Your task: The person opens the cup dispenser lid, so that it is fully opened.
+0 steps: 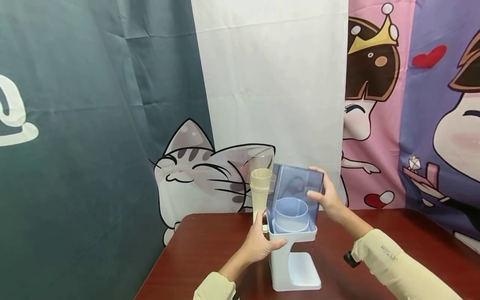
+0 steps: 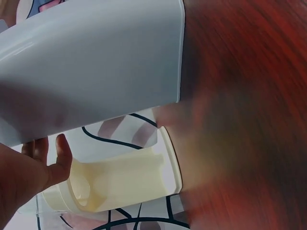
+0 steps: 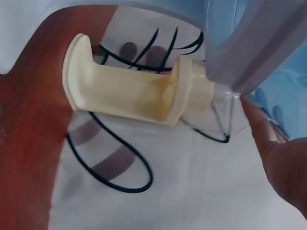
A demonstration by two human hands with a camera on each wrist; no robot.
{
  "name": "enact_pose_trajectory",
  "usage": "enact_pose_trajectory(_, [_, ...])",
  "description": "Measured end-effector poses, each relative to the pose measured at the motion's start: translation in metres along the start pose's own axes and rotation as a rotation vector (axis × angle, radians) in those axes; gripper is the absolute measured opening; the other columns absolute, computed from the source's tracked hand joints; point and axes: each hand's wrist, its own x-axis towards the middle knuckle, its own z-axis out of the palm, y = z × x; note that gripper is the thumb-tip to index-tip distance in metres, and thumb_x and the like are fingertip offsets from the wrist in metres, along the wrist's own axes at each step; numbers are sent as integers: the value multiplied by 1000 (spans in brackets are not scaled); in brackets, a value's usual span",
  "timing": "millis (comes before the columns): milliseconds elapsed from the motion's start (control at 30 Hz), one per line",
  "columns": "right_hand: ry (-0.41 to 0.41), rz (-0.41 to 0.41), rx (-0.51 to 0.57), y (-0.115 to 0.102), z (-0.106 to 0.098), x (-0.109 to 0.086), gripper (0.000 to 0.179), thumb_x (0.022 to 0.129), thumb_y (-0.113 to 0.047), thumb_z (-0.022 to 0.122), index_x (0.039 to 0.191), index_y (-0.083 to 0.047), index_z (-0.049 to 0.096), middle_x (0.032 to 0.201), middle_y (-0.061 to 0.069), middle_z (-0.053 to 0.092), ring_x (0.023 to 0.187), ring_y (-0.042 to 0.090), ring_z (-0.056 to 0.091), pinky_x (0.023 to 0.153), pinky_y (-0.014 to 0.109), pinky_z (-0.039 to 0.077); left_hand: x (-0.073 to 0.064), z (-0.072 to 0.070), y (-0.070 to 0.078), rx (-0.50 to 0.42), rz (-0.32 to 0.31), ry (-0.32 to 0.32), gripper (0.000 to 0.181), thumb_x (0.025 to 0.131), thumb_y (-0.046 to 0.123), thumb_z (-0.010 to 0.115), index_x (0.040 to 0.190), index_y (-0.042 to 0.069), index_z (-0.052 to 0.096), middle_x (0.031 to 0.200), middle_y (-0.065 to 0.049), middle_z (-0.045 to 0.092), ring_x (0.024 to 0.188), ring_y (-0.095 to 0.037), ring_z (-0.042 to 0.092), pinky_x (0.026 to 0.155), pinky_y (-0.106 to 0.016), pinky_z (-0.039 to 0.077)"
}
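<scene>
A white dispenser stand with a flat foot stands upright on the table. Its top carries a pale blue round ring, partly behind a see-through blue box-shaped cover. The cover leans slightly at the stand's top; whether it is seated there I cannot tell. My left hand grips the upper part of the stand from the left, thumb across its front. In the left wrist view, fingertips curl beside the white body. My right hand holds the cover's right side, thumb in front and fingers behind.
A cream dispenser with a clear upper part stands close behind, to the left of the white one. The reddish-brown table extends to both sides. A printed cloth backdrop hangs behind the table.
</scene>
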Motion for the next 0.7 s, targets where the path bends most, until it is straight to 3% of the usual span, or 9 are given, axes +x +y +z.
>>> enact_pose_trajectory(200, [-86,-29,-98,-6,-4,0,79,79,1,70,148,-5,33,119,13,57,94,18,65,75,27,56,1,3,-1,-35,5,6,100,73,20,87,152,12,27,133,-6,49,118,-24,52,91,-29,50])
enact_pose_trajectory(367, [-95,-22,-135,-8,-4,-1,81,77,3,71,148,-4,32,119,7,57,92,16,65,73,28,56,0,2,0,-70,1,-18,101,74,18,85,154,9,23,134,-13,48,112,-21,57,86,-28,53])
enact_pose_trajectory(567, [-136,-87,-233,-11,-3,4,89,71,8,76,148,-3,34,117,7,59,92,21,66,74,30,56,2,2,0,-82,-26,-18,102,74,18,86,155,13,23,130,-11,50,110,-21,58,83,-27,54])
enact_pose_trajectory(700, [-198,-90,-199,-14,-2,7,93,69,12,76,149,-4,31,111,17,62,88,30,66,71,35,57,3,2,-1,-107,-29,-21,103,74,15,86,155,13,23,128,-10,51,108,-20,59,82,-26,54])
